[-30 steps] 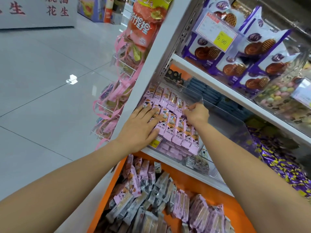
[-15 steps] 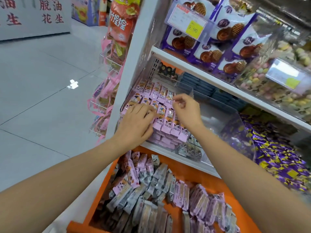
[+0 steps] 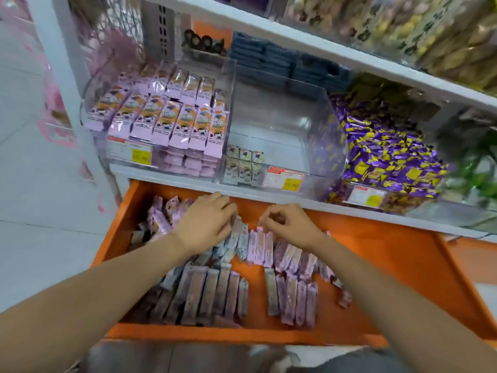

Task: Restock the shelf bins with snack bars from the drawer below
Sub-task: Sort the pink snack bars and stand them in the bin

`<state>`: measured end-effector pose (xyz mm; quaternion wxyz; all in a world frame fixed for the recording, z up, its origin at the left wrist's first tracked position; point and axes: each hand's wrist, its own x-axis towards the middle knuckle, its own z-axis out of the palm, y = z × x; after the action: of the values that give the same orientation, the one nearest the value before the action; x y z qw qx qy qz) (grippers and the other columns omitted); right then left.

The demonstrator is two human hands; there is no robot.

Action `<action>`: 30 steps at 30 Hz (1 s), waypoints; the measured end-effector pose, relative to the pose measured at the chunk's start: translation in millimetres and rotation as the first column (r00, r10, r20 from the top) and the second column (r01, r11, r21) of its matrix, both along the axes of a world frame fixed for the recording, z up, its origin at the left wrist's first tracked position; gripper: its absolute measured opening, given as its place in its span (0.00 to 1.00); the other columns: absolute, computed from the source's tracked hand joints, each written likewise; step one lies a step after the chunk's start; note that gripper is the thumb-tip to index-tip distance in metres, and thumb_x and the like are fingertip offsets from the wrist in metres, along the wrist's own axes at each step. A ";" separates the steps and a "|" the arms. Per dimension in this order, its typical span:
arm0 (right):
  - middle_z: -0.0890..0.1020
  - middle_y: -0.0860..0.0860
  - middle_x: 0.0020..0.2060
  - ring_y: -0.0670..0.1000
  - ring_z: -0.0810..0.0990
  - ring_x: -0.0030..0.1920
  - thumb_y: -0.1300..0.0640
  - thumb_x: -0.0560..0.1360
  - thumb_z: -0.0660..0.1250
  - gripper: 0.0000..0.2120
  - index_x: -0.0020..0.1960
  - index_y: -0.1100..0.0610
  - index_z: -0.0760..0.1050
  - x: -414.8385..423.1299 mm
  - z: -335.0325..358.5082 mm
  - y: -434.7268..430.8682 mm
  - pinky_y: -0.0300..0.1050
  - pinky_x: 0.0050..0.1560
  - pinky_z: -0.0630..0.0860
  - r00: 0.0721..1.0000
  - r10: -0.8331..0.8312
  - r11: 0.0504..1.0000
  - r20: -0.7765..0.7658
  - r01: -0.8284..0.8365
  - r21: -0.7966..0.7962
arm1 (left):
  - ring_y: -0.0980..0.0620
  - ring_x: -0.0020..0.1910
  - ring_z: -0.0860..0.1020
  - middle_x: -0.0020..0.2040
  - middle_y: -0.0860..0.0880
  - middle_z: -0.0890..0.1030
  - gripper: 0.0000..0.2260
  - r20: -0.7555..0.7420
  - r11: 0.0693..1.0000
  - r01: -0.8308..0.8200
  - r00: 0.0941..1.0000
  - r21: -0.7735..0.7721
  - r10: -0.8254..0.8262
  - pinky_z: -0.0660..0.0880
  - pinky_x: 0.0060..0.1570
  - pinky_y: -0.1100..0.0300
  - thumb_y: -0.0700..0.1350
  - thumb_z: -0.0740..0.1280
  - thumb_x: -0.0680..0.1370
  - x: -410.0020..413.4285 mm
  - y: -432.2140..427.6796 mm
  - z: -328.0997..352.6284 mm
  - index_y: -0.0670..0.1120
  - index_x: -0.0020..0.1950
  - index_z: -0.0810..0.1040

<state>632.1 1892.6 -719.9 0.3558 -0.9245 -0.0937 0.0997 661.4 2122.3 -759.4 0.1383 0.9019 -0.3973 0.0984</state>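
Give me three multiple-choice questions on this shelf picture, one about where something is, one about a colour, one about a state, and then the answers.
1. Where are the left hand and right hand?
A) in the bin of pink bars
B) over the bars in the open drawer
C) on the top shelf

2. What colour are the wrappers of the candies in the rightmost bin?
A) purple and yellow
B) green and white
C) red and black

3. How full is the middle clear bin?
A) heaped to the rim
B) mostly empty
C) closed under a lid

Answers:
1 B: both hands lie over snack bars inside the orange drawer.
2 A: the wrappers are purple with yellow print.
3 B: only a few pale bars stand at its front left corner.
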 end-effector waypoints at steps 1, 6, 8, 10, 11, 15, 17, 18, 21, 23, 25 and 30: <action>0.84 0.51 0.38 0.52 0.83 0.38 0.56 0.78 0.67 0.08 0.43 0.57 0.81 2.5 -12.0 -15.8 0.49 0.43 0.79 0.998 -0.035 0.999 -0.049 0.033 -0.037 | 0.44 0.40 0.74 0.42 0.46 0.76 0.11 -0.053 0.999 -0.002 0.999 0.050 0.005 0.73 0.37 0.51 0.47 0.57 0.70 0.5 -7.8 -10.1 0.44 0.44 0.76; 0.82 0.56 0.55 0.54 0.79 0.55 0.55 0.78 0.67 0.12 0.59 0.59 0.79 10.3 -75.5 -80.4 0.38 0.48 0.68 0.957 -0.184 0.944 -0.223 0.109 -0.310 | 0.39 0.58 0.75 0.55 0.43 0.78 0.18 -0.281 0.946 0.012 0.956 0.323 0.084 0.71 0.57 0.47 0.51 0.60 0.72 4.7 -40.7 -61.4 0.46 0.57 0.80; 0.78 0.58 0.62 0.57 0.77 0.61 0.53 0.79 0.65 0.18 0.66 0.59 0.73 12.2 -96.6 -93.2 0.39 0.51 0.68 0.925 -0.210 0.928 -0.317 0.087 -0.362 | 0.40 0.68 0.68 0.66 0.43 0.72 0.20 -0.349 0.927 0.022 0.930 0.374 0.118 0.64 0.66 0.49 0.52 0.61 0.77 6.1 -51.6 -77.9 0.47 0.68 0.74; 0.73 0.59 0.67 0.59 0.73 0.66 0.51 0.80 0.63 0.26 0.74 0.59 0.62 16.9 -118.6 -100.9 0.43 0.59 0.69 0.878 -0.220 0.909 -0.425 0.026 -0.416 | 0.44 0.74 0.59 0.74 0.45 0.64 0.23 -0.375 0.896 0.040 0.916 0.443 0.145 0.59 0.70 0.53 0.52 0.60 0.80 9.9 -60.6 -93.7 0.49 0.74 0.66; 0.71 0.60 0.69 0.60 0.71 0.67 0.50 0.80 0.62 0.29 0.77 0.59 0.57 19.7 -128.7 -102.7 0.45 0.61 0.69 0.852 -0.220 0.905 -0.476 -0.004 -0.426 | 0.45 0.76 0.55 0.76 0.45 0.60 0.24 -0.390 0.883 0.047 0.907 0.467 0.157 0.57 0.72 0.53 0.52 0.60 0.80 11.6 -65.4 -100.2 0.51 0.76 0.62; 0.63 0.62 0.74 0.61 0.62 0.73 0.48 0.80 0.61 0.34 0.79 0.57 0.49 30.1 -162.5 -101.8 0.48 0.69 0.62 0.834 -0.283 0.873 -0.473 0.019 -0.488 | 0.46 0.79 0.44 0.81 0.48 0.49 0.27 -0.453 0.860 0.063 0.868 0.507 0.204 0.47 0.75 0.51 0.53 0.59 0.81 17.7 -78.3 -132.1 0.56 0.79 0.55; 0.60 0.61 0.75 0.62 0.58 0.74 0.48 0.80 0.61 0.34 0.79 0.55 0.50 34.3 -176.4 -101.1 0.49 0.71 0.58 0.841 -0.338 0.854 -0.423 0.085 -0.514 | 0.46 0.79 0.42 0.81 0.48 0.46 0.27 -0.455 0.855 0.063 0.866 0.515 0.209 0.45 0.76 0.51 0.53 0.58 0.81 20.8 -82.0 -141.2 0.56 0.80 0.54; 0.59 0.62 0.75 0.63 0.56 0.74 0.47 0.80 0.62 0.34 0.79 0.54 0.50 35.0 -181.4 -101.4 0.51 0.72 0.58 0.843 -0.360 0.837 -0.400 0.102 -0.537 | 0.47 0.79 0.42 0.81 0.48 0.45 0.27 -0.457 0.854 0.059 0.863 0.516 0.216 0.44 0.76 0.51 0.54 0.58 0.82 22.0 -83.3 -144.3 0.56 0.80 0.53; 0.59 0.64 0.71 0.65 0.60 0.72 0.50 0.77 0.68 0.33 0.77 0.51 0.57 33.4 -193.4 -104.6 0.54 0.69 0.63 0.849 -0.440 0.795 -0.292 0.218 -0.566 | 0.46 0.79 0.42 0.81 0.47 0.46 0.30 -0.456 0.840 0.042 0.854 0.540 0.250 0.42 0.76 0.51 0.58 0.59 0.80 23.6 -85.3 -150.1 0.56 0.80 0.53; 0.63 0.63 0.67 0.65 0.67 0.67 0.54 0.75 0.70 0.28 0.72 0.51 0.64 32.0 -197.6 -105.8 0.53 0.63 0.69 0.868 -0.445 0.796 -0.220 0.270 -0.542 | 0.45 0.79 0.44 0.80 0.46 0.49 0.33 -0.427 0.822 0.028 0.864 0.568 0.265 0.41 0.76 0.50 0.63 0.61 0.77 22.5 -86.0 -154.5 0.55 0.79 0.54; 0.65 0.63 0.64 0.65 0.73 0.60 0.58 0.74 0.70 0.24 0.67 0.53 0.67 32.2 -199.3 -106.4 0.51 0.58 0.72 0.877 -0.437 0.816 -0.200 0.294 -0.498 | 0.44 0.78 0.46 0.79 0.44 0.52 0.35 -0.403 0.813 0.016 0.874 0.581 0.271 0.40 0.75 0.50 0.65 0.63 0.75 21.0 -87.9 -157.8 0.54 0.78 0.57; 0.66 0.61 0.64 0.56 0.78 0.42 0.62 0.74 0.68 0.13 0.57 0.54 0.73 35.4 -198.3 -116.7 0.45 0.48 0.76 0.853 -0.496 0.855 -0.160 0.448 -0.260 | 0.43 0.74 0.56 0.73 0.45 0.64 0.29 -0.364 0.875 -0.018 0.905 0.484 0.220 0.47 0.72 0.49 0.58 0.72 0.70 21.5 -103.3 -160.8 0.52 0.69 0.72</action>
<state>667.6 1775.9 -918.3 0.2762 -0.9346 0.1887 0.1208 682.8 2019.1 -920.1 -0.0106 0.9317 -0.3136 -0.1827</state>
